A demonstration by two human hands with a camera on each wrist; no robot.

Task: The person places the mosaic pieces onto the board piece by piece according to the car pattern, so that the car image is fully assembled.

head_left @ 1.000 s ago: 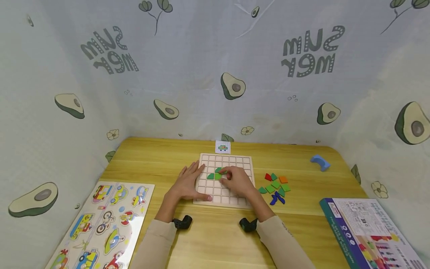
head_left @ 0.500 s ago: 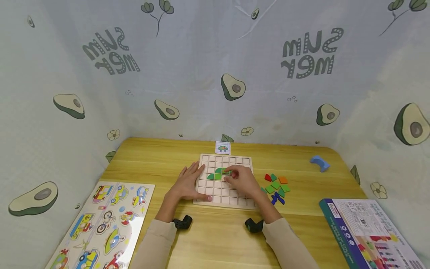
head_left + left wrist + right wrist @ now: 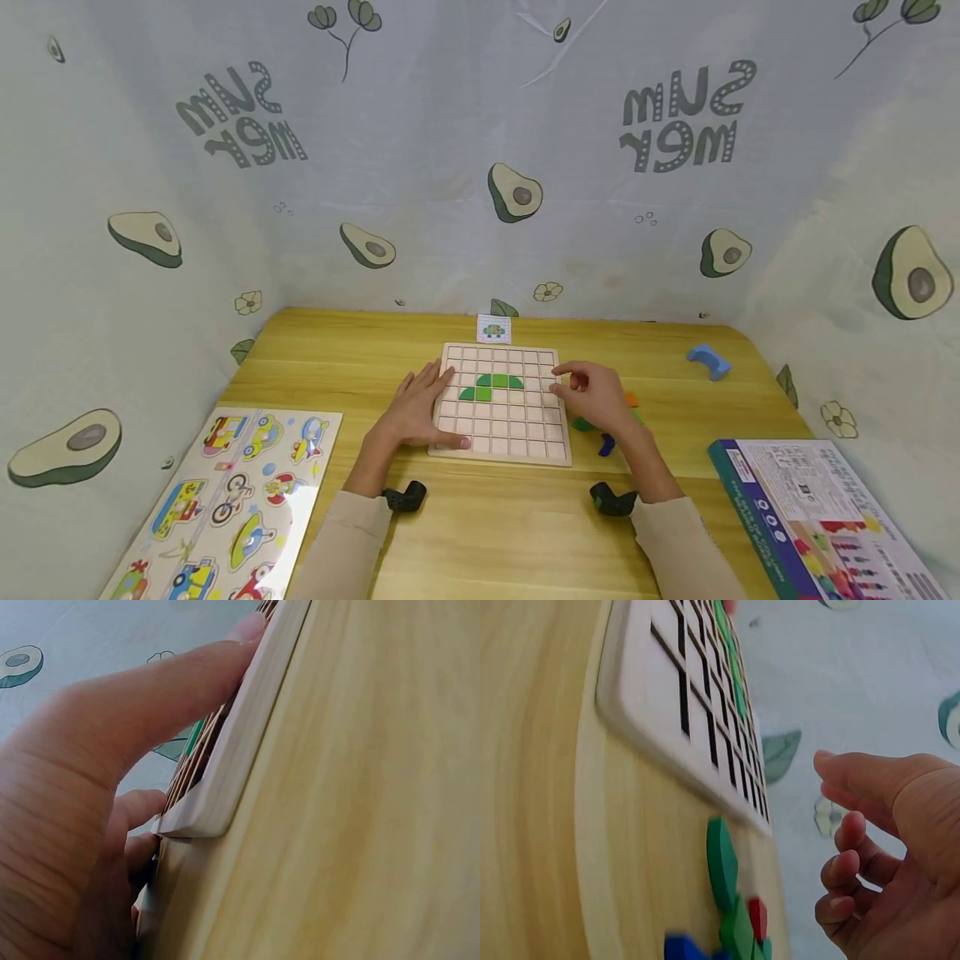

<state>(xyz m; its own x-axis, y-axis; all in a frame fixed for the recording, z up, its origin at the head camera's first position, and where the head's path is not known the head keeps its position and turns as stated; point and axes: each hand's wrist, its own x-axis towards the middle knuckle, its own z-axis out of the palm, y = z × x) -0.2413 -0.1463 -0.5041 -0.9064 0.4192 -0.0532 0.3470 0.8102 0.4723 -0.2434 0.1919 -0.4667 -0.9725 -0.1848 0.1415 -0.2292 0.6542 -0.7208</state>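
A pale wooden grid board lies on the table, with green squares and green quarter-rounds set in two rows near its middle. My left hand rests at the board's left side, fingers spread along the edge. Its thumb lies over the near rim. Over the board's right edge hovers my right hand, thumb and forefinger apart and other fingers loosely bent. Nothing sits between them in the right wrist view. Loose green, red and blue pieces lie below it, partly hidden in the head view.
A small picture card lies behind the board. At left is a vehicle puzzle board; at right, a printed box. A blue arch-shaped block lies at the far right. A patterned cloth surrounds the table.
My right hand has let go of the green pieces and moved right, over the board's edge and the loose pieces. More of the green shape shows now. My left hand stays put.
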